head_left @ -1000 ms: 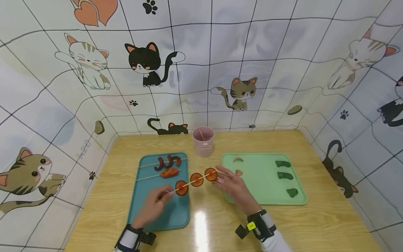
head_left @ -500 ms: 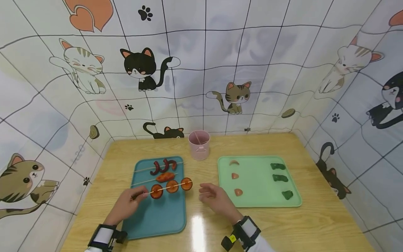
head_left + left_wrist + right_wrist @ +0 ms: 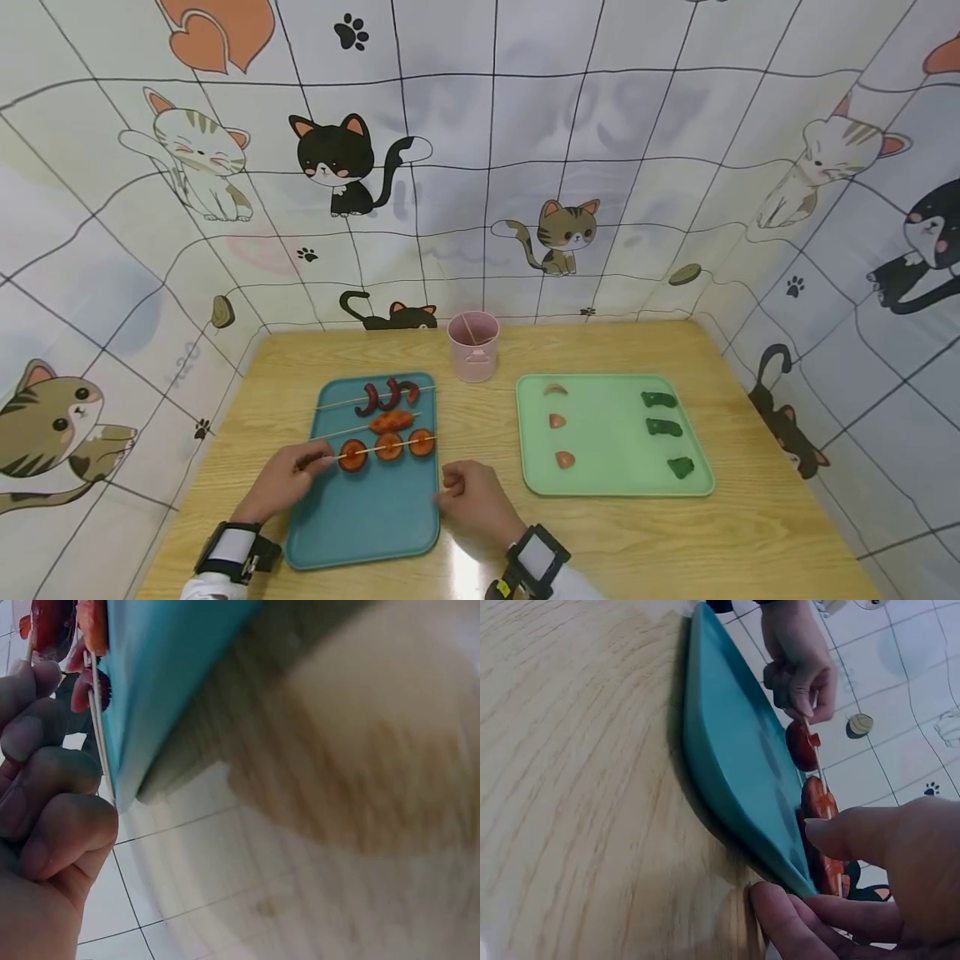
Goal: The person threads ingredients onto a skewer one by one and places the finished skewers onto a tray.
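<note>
My left hand (image 3: 279, 482) pinches the near end of a wooden skewer (image 3: 372, 448) that carries three round reddish-brown slices (image 3: 352, 456). This skewer lies across the blue tray (image 3: 367, 521); in the right wrist view its slices appear slightly above the tray floor. Beyond it on the tray are a skewer with an orange-brown oval piece (image 3: 391, 422) and one with curled dark-red sausages (image 3: 389, 395). My right hand (image 3: 480, 504) is beside the tray's right edge, thumb and fingers loosely bent and apart, holding nothing. Whether its fingertips touch the rim I cannot tell.
To the right lies a green tray (image 3: 600, 442) with small pinkish pieces (image 3: 565, 459) on its left and dark green pieces (image 3: 664, 427) on its right. A pink cup (image 3: 473, 350) with thin sticks stands at the back. Cat-print cloth walls surround the wooden table (image 3: 637, 542).
The left hand has carried the slice skewer left and down over the blue tray. The right hand has let go of its tip, then moved left and nearer to the tray's right edge.
</note>
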Demonstrator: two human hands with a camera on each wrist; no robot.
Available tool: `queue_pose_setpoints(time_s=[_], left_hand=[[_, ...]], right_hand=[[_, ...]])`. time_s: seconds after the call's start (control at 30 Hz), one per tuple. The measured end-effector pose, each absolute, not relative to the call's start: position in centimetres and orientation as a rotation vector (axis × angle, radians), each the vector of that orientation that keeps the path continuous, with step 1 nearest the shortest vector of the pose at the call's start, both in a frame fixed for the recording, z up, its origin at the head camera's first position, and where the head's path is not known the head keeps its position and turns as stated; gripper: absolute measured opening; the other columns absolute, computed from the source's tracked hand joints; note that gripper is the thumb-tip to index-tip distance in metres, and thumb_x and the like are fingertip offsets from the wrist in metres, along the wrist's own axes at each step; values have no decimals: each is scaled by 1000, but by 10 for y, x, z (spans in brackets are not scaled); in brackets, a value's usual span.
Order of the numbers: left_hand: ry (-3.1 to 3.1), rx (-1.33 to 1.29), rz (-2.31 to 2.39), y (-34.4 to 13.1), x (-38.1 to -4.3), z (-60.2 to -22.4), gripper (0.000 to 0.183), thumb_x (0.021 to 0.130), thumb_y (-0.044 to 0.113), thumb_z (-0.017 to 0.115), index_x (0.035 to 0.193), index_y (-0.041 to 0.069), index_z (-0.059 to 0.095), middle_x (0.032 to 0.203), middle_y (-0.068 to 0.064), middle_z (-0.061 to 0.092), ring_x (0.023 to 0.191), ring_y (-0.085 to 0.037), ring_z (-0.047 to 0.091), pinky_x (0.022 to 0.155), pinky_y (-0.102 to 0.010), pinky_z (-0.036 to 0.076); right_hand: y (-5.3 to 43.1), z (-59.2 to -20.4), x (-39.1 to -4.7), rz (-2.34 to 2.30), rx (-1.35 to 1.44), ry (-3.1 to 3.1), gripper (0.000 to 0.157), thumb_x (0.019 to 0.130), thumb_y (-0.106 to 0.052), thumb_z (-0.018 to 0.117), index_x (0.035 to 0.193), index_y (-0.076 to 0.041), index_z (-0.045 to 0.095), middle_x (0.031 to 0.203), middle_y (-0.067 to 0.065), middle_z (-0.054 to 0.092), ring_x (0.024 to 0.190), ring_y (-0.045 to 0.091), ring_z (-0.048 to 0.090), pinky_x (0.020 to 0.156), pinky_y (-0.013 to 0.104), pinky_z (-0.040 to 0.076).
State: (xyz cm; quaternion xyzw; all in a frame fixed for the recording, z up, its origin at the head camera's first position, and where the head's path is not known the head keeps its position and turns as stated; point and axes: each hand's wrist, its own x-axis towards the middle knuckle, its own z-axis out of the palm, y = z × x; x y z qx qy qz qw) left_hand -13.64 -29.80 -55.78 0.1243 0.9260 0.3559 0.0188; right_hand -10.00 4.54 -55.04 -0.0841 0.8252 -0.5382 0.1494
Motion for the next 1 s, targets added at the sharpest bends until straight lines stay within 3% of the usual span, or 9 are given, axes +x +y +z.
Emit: queue_pose_setpoints(time_s=[0.27, 0.47, 0.73, 1.0], left_hand=[[2915, 354, 1003, -300, -137, -552, 17, 99, 14, 67, 87, 25, 71, 78, 5, 63, 67, -5, 48, 62, -25, 37], [3041, 358, 769, -295, -136, -550, 10, 94, 17, 74, 88, 24, 76, 79, 9, 67, 66, -3, 50, 60, -25, 40], [3168, 280, 555, -282, -123, -543, 5, 88, 12, 79, 91, 13, 83, 97, -9, 76, 79, -22, 69, 61, -38, 53], [3230, 306, 471, -276, -118, -543, 7, 86, 10, 81, 93, 11, 84, 79, 1, 65, 69, -11, 53, 56, -29, 43]], right_hand=[[26, -553, -100, -1550, -224, 2481, 33, 79, 2, 79, 109, 11, 70, 86, 8, 64, 73, 6, 59, 65, 20, 50], [26, -552, -100, -1518, -175, 2480, 33, 76, 5, 78, 108, 10, 69, 84, 8, 64, 72, 10, 61, 62, 22, 50], [27, -550, -99, -1515, -166, 2463, 29, 78, 3, 79, 105, 8, 69, 83, 6, 65, 71, 9, 62, 63, 22, 51], [26, -552, -98, -1512, -204, 2502, 31, 76, 6, 78, 105, 10, 68, 83, 9, 66, 72, 9, 61, 63, 21, 51]])
